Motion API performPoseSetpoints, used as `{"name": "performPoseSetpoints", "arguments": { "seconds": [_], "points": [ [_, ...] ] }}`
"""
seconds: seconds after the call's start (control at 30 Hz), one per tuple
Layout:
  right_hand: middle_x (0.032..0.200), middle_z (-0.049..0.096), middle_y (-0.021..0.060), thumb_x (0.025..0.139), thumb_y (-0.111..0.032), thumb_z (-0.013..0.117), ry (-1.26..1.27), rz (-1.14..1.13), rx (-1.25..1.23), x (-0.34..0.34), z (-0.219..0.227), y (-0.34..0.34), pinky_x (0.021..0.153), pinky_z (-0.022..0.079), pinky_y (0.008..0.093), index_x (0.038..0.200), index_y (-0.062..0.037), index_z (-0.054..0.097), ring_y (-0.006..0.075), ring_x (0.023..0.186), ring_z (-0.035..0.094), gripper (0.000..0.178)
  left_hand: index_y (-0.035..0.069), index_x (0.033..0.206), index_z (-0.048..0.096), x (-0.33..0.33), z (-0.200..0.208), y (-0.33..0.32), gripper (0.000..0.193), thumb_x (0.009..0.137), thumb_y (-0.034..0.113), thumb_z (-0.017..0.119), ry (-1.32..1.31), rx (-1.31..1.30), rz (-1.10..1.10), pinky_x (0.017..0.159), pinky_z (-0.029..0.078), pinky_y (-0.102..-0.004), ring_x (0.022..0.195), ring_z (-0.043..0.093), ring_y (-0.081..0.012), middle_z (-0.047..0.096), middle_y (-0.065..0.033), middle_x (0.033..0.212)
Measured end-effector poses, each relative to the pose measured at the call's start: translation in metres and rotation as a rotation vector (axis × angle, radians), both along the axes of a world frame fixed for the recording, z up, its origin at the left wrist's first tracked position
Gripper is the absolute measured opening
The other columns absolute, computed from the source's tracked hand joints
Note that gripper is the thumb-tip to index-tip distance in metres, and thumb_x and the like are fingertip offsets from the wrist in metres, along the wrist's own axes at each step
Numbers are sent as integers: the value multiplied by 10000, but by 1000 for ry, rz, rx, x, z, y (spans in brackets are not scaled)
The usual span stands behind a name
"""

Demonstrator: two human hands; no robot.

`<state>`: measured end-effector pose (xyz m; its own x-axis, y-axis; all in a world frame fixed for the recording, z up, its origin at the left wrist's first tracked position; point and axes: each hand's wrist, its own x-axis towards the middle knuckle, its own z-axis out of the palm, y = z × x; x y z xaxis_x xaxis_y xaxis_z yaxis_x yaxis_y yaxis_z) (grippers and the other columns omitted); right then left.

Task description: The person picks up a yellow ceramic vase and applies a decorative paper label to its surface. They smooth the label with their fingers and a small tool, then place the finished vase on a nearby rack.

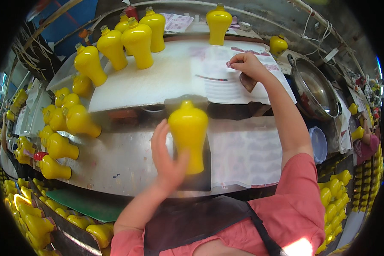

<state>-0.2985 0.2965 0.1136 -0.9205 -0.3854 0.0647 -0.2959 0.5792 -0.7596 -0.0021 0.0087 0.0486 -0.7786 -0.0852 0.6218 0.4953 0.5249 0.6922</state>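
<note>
A glossy yellow bottle [188, 132] with a narrow clear neck stands upright on a dark mat [200, 181] in front of me. My left hand [166, 155] is closed around its left side, thumb across the lower front. Stretched to the far right, my right hand [248, 66] pinches a small pink decal [229, 65] between thumb and fingertips, just above the white decal sheet [219, 90]. Under that wrist is a brown, flat, wedge-shaped piece [248, 82]. Strips of pink decals [271, 67] lie beside the hand.
Several yellow bottles stand along the board's back left, with one bottle [219, 25] at its back. More lie on their sides at the left. A large metal basin [315, 88] and a pale blue bowl [318, 145] are at the right. A sheet of faded prints [247, 149] covers the near right.
</note>
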Motion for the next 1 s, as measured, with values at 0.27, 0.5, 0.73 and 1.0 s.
{"name": "performPoseSetpoints", "arguments": {
  "seconds": [0.27, 0.5, 0.73, 1.0],
  "points": [
    [812, 716, -17, 974, -150, 690, -214, 164, -231, 139, 57, -23, 553, 468, 204, 1076, -37, 786, 29, 608, 588, 180, -13, 1392, 583, -43, 71, 50, 454, 1085, 317, 533, -622, 931, -534, 1037, 508, -389, 1175, 637, -251, 638, -158, 1308],
    [801, 681, -27, 956, -56, 704, -84, 151, -363, 227, 53, -35, 586, 461, 212, 1050, -69, 805, 16, 701, 592, 138, 69, 1141, 696, -34, 67, 53, 195, 1005, 208, 683, -816, 1200, -680, 960, 541, -352, 1024, 691, -184, 733, -59, 1105],
    [836, 622, -6, 915, -140, 642, -473, 293, -391, 249, 43, -50, 556, 450, 240, 1470, -89, 555, 59, 645, 539, 564, 70, 1107, 643, -1, 74, 20, 110, 1042, 153, 613, -757, 1018, -761, 792, 585, -307, 882, 721, -158, 737, -69, 1052],
    [825, 655, 0, 928, -154, 709, -494, 260, -120, 268, 18, -64, 539, 419, 230, 1169, -21, 718, 56, 599, 549, 275, 55, 1107, 582, 38, 60, -29, 100, 1044, 130, 597, -717, 714, -421, 736, 587, -275, 859, 710, -143, 743, -117, 1052]
  ]
}}
